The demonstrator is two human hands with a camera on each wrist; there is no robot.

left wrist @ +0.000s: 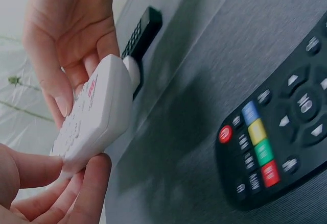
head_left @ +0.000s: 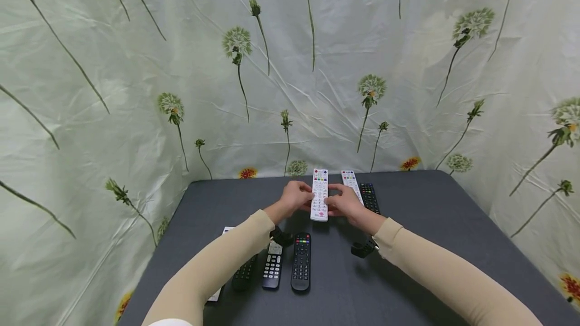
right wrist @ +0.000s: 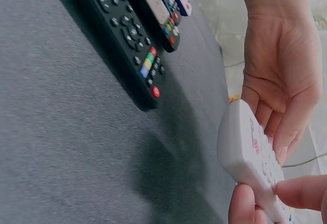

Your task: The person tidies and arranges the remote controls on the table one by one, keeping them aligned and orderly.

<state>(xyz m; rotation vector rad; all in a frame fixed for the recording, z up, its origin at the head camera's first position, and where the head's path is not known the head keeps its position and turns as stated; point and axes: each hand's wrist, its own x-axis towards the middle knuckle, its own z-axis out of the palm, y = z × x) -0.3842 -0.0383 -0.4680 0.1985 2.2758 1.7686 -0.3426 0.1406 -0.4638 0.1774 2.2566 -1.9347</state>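
A white remote control is held above the far part of the table, its button side up. My left hand pinches its left edge between thumb and fingers. On the opposite edge, my right hand grips it the same way. In the left wrist view the white remote is seen end-on, raised off the cloth with a shadow below. The right wrist view also shows the remote between both hands.
Nearer on the dark table lie a black remote, a black-and-grey remote, another black remote and a white one, partly hidden by the left arm. Behind the right hand lie a white remote and a black remote.
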